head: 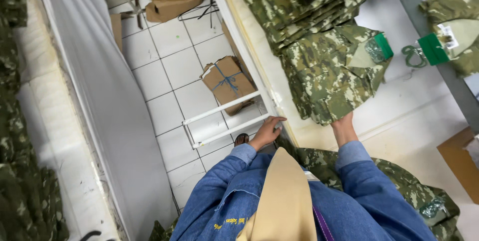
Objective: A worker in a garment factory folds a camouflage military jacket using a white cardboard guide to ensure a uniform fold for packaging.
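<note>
Green-and-tan digital camouflage covers the folded garments point(329, 79), the tabletop point(424, 106) is cream-white, the parcel point(228, 82) brown with blue string, the denim sleeves point(219, 181) blue.
</note>
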